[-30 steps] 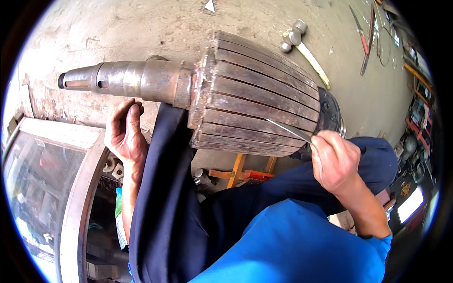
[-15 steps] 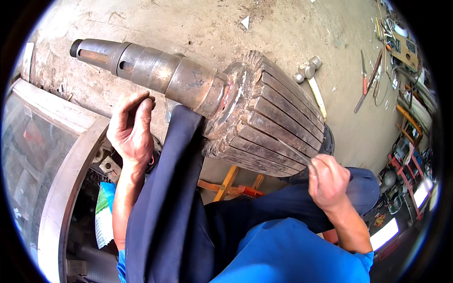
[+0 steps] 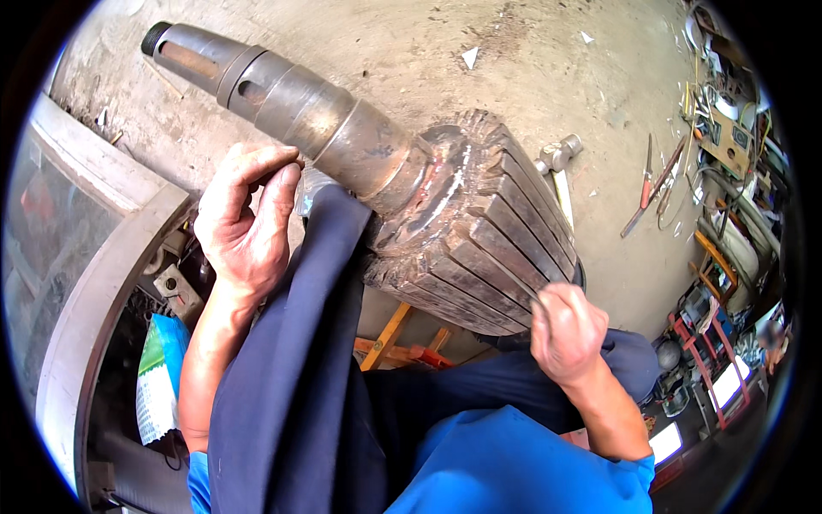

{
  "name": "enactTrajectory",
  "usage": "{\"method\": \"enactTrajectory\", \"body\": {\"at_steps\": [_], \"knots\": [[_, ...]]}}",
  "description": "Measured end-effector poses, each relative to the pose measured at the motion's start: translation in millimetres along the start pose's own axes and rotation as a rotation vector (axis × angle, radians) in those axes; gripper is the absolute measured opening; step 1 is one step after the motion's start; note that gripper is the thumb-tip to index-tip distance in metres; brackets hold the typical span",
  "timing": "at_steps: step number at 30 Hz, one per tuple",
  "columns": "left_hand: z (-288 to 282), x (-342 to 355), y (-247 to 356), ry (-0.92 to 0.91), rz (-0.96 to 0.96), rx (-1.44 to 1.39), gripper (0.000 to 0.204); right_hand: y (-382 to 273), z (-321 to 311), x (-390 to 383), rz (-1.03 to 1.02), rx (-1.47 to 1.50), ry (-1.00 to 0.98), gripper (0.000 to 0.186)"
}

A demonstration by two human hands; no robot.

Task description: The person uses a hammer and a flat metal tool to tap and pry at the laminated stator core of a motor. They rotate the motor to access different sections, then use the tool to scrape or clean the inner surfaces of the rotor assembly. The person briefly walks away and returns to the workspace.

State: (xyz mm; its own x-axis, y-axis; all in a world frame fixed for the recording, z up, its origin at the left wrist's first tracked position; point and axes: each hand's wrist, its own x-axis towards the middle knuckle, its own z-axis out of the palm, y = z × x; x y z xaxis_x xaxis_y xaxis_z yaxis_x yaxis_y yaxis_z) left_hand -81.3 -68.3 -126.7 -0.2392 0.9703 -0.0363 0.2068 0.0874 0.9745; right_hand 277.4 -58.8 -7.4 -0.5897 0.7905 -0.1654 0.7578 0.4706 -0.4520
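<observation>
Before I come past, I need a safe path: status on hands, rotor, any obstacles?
Left hand curled beside shaft; right hand closed by rotor, contents unclear. Rotor slanted, shaft toward upper left. Hammer on floor beyond, partly hidden.

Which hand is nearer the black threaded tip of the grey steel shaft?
Left. The left hand is below and right of the tip, near the shaft; the right hand is much farther off, by the brown slotted metal cylinder.

Bright, diffuse light covers the dusty beige floor (image 3: 377,64) and glints on the stepped grey metal shaft (image 3: 304,116), straight edges bowing rimward.
</observation>
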Motion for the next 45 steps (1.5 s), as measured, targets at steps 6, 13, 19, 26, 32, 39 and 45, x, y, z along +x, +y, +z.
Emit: {"method": "enactTrajectory", "body": {"at_steps": [6, 13, 19, 26, 32, 39, 45], "knots": [[2.9, -4.4, 0.2, -0.019, -0.028, -0.014, 0.019, -10.3, -1.4, 26.8, 0.000, -0.033, -0.003, 0.028], [12.5, 1.8, 6.0, -0.067, -0.057, -0.067, 0.018, -1.4, -58.0, -30.6, 0.189, -0.181, -0.276, 0.024], [29.1, 8.1, 7.6, -0.132, -0.037, -0.038, 0.017, 11.1, -74.7, -69.2, 0.295, -0.209, -0.388, 0.019], [29.5, 2.3, 4.2, -0.088, -0.084, 0.000, 0.019, 26.8, -76.4, -88.6, 0.301, -0.282, -0.404, 0.020], [20.3, 1.4, -0.9, -0.100, -0.121, 0.051, 0.019, 13.5, -92.5, -99.3, 0.323, -0.203, -0.264, 0.023], [30.9, 6.0, -0.2, -0.086, -0.102, 0.041, 0.021, 23.1, -88.1, -101.2, 0.235, -0.136, -0.100, 0.023], [44.0, 8.8, 23.0, -0.191, 0.153, 0.196, 0.020, 25.5, -69.5, -95.5, 0.106, -0.152, -0.043, 0.009]]}}
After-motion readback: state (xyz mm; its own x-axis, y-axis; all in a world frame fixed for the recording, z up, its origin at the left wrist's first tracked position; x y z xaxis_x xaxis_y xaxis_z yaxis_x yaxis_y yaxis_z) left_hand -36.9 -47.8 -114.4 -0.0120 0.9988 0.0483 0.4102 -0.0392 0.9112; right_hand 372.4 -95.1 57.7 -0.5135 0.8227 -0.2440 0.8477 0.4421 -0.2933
